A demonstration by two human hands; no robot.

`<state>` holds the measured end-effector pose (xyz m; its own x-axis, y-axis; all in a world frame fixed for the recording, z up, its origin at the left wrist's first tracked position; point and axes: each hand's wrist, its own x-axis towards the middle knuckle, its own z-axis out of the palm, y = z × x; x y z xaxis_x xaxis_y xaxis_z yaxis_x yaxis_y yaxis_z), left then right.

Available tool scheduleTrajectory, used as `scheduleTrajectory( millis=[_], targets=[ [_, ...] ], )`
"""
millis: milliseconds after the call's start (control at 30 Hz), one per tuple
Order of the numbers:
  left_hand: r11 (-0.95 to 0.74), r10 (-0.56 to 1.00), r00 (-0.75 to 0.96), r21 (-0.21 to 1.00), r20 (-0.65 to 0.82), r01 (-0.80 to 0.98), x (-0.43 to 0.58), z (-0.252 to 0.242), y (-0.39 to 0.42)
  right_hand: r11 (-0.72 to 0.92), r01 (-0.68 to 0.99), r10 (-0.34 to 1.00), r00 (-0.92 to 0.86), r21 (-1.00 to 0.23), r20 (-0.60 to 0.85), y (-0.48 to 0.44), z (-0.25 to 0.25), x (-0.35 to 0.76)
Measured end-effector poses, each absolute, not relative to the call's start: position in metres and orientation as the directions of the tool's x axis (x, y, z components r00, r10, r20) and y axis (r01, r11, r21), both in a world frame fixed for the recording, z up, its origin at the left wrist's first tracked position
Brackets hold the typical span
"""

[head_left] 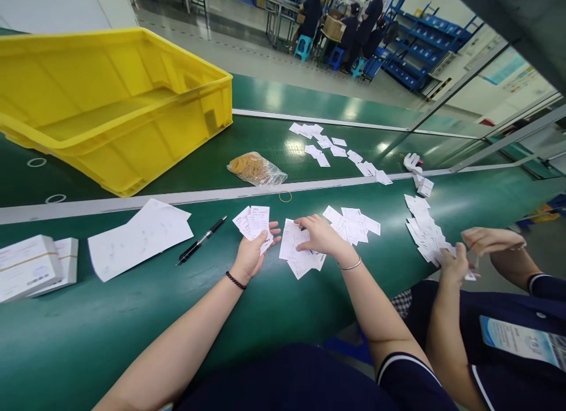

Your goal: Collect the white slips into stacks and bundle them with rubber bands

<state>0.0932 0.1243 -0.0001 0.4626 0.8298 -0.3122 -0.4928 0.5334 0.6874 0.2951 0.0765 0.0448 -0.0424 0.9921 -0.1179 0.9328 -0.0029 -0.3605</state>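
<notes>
My left hand (252, 255) holds a small fan of white printed cards (260, 219), the thumb pressed over their lower end. Beneath my right hand (325, 235) lies a loose pile of similar printed cards (300, 266) on the green table. Its thumb and forefinger are spread over the top card, with a gap between them. Just right of that hand is another scattered card pile (354, 225). A black pen (202, 241) lies left of my left hand, beside white paper sheets (140, 240).
A yellow crate (177, 110) stands at back left. A bag of rubber bands (256, 168) and scattered cards (322, 142) lie beyond the table's pale strip. Banded card stacks (29, 266) sit far left. At right, a co-worker's hands (455, 260) handle cards (422, 228).
</notes>
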Motion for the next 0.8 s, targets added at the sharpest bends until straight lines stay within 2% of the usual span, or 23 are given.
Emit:
scheduleTrajectory(
  millis=[67,133,267,333,433,500,567,633,733,800],
  targets=[
    [0.528,0.831,0.46,0.7,-0.311,-0.48,0.094,-0.001,0.124,0.0,0.96,0.99,-0.039,-0.281,-0.132,0.072,0.041,0.298],
    [0.53,0.825,0.474,0.709,-0.307,-0.464,0.094,-0.002,0.122,-0.002,0.953,0.992,-0.036,-0.303,-0.121,0.07,0.038,0.299],
    [0.543,0.807,0.508,0.715,-0.3,-0.44,0.093,-0.001,0.121,-0.034,0.843,0.995,-0.023,-0.538,-0.099,0.069,0.044,0.307],
    [0.551,0.796,0.526,0.716,-0.298,-0.428,0.092,-0.001,0.121,-0.076,0.739,0.997,0.054,-0.669,-0.053,0.07,0.049,0.309],
    [0.588,0.764,0.57,0.691,-0.304,-0.419,0.091,-0.001,0.12,-0.105,0.475,0.973,0.232,-0.873,0.009,0.074,0.049,0.298],
    [0.617,0.733,0.616,0.663,-0.288,-0.424,0.091,-0.001,0.119,-0.086,0.31,0.958,0.285,-0.947,0.006,0.079,0.044,0.278],
    [0.632,0.704,0.661,0.652,-0.259,-0.419,0.09,-0.001,0.117,-0.083,0.285,0.954,0.299,-0.955,0.006,0.083,0.037,0.257],
    [0.636,0.686,0.685,0.661,-0.247,-0.398,0.09,0.0,0.117,-0.087,0.388,0.945,0.323,-0.917,0.047,0.085,0.034,0.242],
    [0.609,0.718,0.642,0.689,-0.269,-0.393,0.089,0.002,0.118,-0.095,0.598,0.935,0.329,-0.796,0.135,0.083,0.036,0.243],
    [0.561,0.776,0.57,0.708,-0.27,-0.429,0.09,0.003,0.12,-0.129,0.739,0.961,0.259,-0.661,0.102,0.077,0.038,0.252]
  ],
)
